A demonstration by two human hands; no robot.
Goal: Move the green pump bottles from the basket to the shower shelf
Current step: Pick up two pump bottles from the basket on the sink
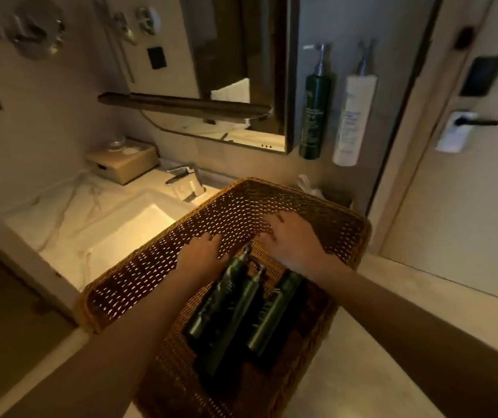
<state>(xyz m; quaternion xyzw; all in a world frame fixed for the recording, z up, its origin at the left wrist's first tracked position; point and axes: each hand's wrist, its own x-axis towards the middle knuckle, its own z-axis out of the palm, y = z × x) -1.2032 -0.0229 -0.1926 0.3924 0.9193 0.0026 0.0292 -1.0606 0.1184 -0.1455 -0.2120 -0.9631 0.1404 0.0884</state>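
A brown wicker basket (139, 285) rests on the marble counter, tilted, partly over the sink. Three dark green pump bottles lie side by side on its floor: the left bottle (211, 300), the middle bottle (235, 318) and the right bottle (272, 318). My left hand (202, 251) lies flat on the basket's far wall, just left of the bottle pumps. My right hand (293, 239) spreads over the basket wall above the right bottle's top, hiding its pump. Neither hand grips a bottle. No shower shelf is in view.
A lit sink (115, 233) with a chrome faucet (184, 176) lies to the left. A tissue box (124, 164) sits behind it. On the wall hang a green pump bottle (314, 113) and a white one (351, 116). A mirror (235, 70) and a door (468, 176) stand beyond.
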